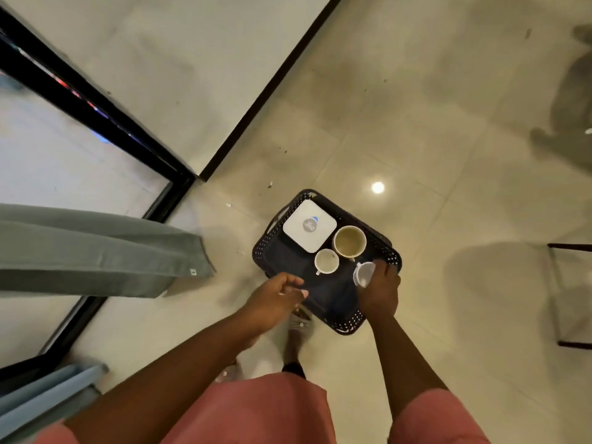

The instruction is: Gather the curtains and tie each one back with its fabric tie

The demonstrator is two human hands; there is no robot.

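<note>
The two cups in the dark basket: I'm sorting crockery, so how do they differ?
The larger cup is wider and sits farther from the person, beside the white box; the smaller cup sits nearer the left hand. The larger cup's inside looks yellowish-stained, the smaller cup's paler. A handle shows on the smaller cup only. Both stand upright, look empty and sit close together in the basket.

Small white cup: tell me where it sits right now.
In the head view the small white cup stands in the dark basket, centre frame, between the white box and the left hand, beside the bigger cup.
</note>
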